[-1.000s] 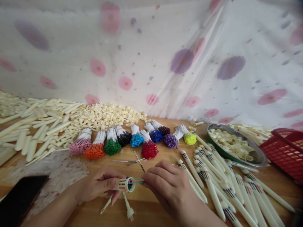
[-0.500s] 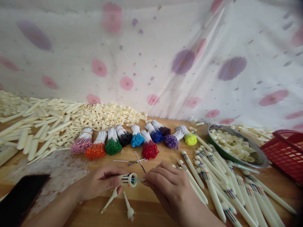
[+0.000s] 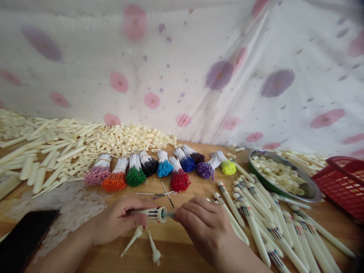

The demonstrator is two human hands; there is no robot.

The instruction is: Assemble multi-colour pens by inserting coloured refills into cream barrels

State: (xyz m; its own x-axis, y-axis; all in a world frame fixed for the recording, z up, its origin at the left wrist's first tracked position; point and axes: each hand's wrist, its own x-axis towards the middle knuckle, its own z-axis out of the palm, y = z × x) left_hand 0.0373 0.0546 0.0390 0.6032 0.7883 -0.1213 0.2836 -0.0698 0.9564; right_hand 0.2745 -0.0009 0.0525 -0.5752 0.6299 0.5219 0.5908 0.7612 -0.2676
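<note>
A cream multicolour pen barrel (image 3: 153, 214) with coloured slots lies across the fingers of my left hand (image 3: 115, 220), its open end pointing right. My right hand (image 3: 203, 225) is closed at that opening. Between its fingertips is a thin bluish-grey piece (image 3: 170, 214) reaching into the barrel; its exact kind is hidden. Two cream plastic tips with thin stems, one left (image 3: 133, 240) and one right (image 3: 154, 248), lie on the wood just below. A few loose refills (image 3: 155, 194) lie crossed above my hands.
Bundles of coloured refills (image 3: 136, 172) stand in a row behind my hands. Many assembled pens (image 3: 256, 220) lie at the right, beside a metal bowl (image 3: 311, 189) of slotted parts and a red basket (image 3: 341, 189). Cream parts (image 3: 71, 140) heap at the left, near a black phone (image 3: 27, 237).
The barrel has turned slightly and shifted a little right, so its opening sits closer to my right fingertips. Less of its inside shows. The thin piece stays in my right hand.
</note>
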